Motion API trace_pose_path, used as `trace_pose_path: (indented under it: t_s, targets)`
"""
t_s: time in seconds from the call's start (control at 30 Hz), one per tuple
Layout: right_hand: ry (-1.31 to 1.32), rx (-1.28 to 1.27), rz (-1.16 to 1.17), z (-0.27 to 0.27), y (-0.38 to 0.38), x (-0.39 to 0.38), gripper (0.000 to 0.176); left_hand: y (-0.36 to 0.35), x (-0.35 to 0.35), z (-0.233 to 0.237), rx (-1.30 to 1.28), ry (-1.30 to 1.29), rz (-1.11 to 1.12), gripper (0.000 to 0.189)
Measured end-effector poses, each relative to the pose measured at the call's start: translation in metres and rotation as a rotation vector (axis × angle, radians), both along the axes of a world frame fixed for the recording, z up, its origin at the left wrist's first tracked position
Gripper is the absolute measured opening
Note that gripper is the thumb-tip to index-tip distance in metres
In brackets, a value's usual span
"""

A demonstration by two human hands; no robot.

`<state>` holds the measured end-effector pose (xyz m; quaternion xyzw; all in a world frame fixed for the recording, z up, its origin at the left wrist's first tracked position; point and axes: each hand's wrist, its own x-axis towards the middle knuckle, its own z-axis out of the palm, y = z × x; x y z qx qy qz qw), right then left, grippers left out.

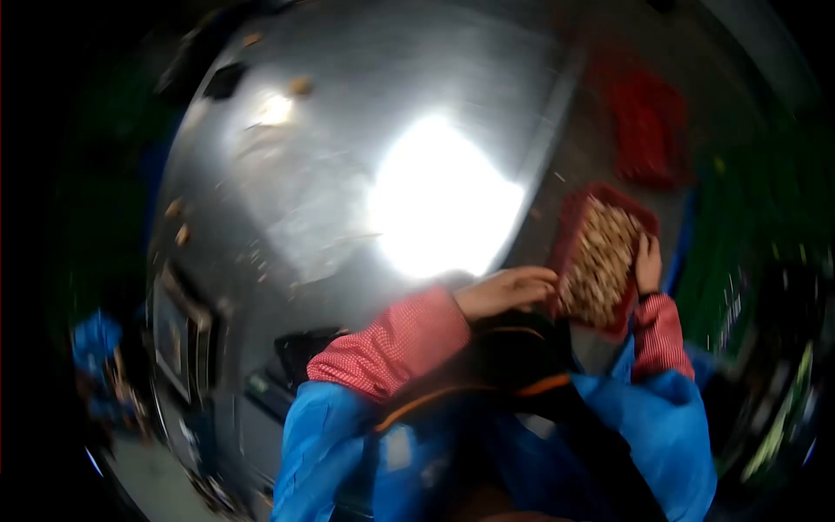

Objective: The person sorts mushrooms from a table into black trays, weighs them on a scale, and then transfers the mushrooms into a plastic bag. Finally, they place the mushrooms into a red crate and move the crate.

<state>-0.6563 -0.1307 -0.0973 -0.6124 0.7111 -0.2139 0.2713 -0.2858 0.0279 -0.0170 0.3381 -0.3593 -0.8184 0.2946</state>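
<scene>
A red basket point(570, 248) filled with many small pale brown pieces point(598, 261) is at the right, beyond the edge of the metal table. My right hand point(648, 263) grips its right rim, with the fingers over the edge. At the basket's left side is my left hand point(509, 291), its fingers stretched toward the rim and slightly apart. Whether the left fingertips touch the rim is blurred.
The shiny metal table point(348, 104) carries scattered small pieces and a dark object point(224, 80). A framed device point(178, 335) stands at its lower left. Red material point(644, 126) lies beyond the basket. Green crates point(739, 217) are at the far right.
</scene>
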Motion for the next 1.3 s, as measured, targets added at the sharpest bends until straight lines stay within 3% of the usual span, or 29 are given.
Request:
trace_pose_path:
  t_s: [0.13, 0.2, 0.23, 0.3, 0.33, 0.43, 0.47, 0.6, 0.7, 0.73, 0.83, 0.87, 1.0, 1.1, 1.13, 1.17, 1.27, 1.3]
  targets:
    - [-0.212, -0.129, 0.493, 0.073, -0.046, 0.183, 0.027, 0.017, 0.102, 0.088, -0.084, 0.043, 0.27, 0.037]
    - [-0.324, -0.241, 0.702, 0.094, -0.053, 0.267, 0.021, 0.046, 0.163, 0.112, -0.228, 0.029, 0.493, 0.041]
    - [-0.338, -0.155, 0.756, 0.116, -0.055, 0.312, 0.019, 0.06, 0.191, 0.111, -0.321, 0.003, 0.681, 0.044]
    - [-0.234, -0.325, 1.001, 0.133, -0.071, 0.4, 0.022, 0.096, 0.26, 0.104, -0.261, 0.157, 1.065, 0.04]
    - [-0.185, -0.331, 1.057, 0.137, -0.078, 0.447, 0.028, 0.114, 0.298, 0.1, -0.239, 0.098, 1.271, 0.036]
    - [-0.043, -0.34, 1.115, 0.137, -0.098, 0.562, 0.046, 0.154, 0.383, 0.081, -0.081, -0.393, 1.817, 0.028]
    - [0.002, -0.322, 1.082, 0.129, -0.111, 0.596, 0.053, 0.168, 0.41, 0.071, 0.069, -0.611, 1.847, 0.037]
    - [0.203, -0.435, 1.01, 0.044, -0.154, 0.739, 0.066, 0.223, 0.506, 0.01, 0.186, -1.26, 1.845, 0.067]
    - [0.358, -0.397, 1.302, 0.048, -0.106, 0.8, 0.058, 0.25, 0.562, -0.036, 0.206, -1.661, 1.746, 0.085]
    - [0.312, -0.499, 1.43, 0.036, -0.095, 0.826, 0.047, 0.252, 0.573, -0.038, 0.173, -1.719, 1.721, 0.088]
    - [0.021, -0.502, 1.622, 0.039, -0.027, 0.905, 0.035, 0.252, 0.617, -0.059, 0.088, -1.947, 1.665, 0.091]
    - [-0.05, -0.522, 1.664, 0.049, 0.002, 0.928, 0.037, 0.249, 0.632, -0.066, 0.108, -1.986, 1.668, 0.09]
    - [0.104, -0.694, 1.781, 0.069, 0.11, 1.009, 0.054, 0.237, 0.652, -0.088, 0.263, -2.001, 1.652, 0.076]
    - [0.046, -0.856, 1.813, 0.038, 0.158, 1.076, 0.072, 0.239, 0.661, -0.107, 0.277, -2.137, 1.59, 0.056]
    - [0.004, -0.771, 1.807, 0.025, 0.168, 1.101, 0.063, 0.239, 0.664, -0.114, 0.217, -2.167, 1.751, 0.035]
    - [0.119, -0.555, 1.792, 0.05, 0.194, 1.096, 0.09, 0.241, 0.663, -0.114, 0.199, -2.121, 1.78, 0.031]
    - [-0.022, -0.581, 1.689, 0.018, 0.237, 1.139, 0.086, 0.24, 0.657, -0.104, 0.139, -1.988, 1.89, 0.02]
    - [-0.147, -0.459, 1.82, 0.008, 0.241, 1.151, 0.074, 0.24, 0.654, -0.101, 0.128, -1.937, 1.944, 0.016]
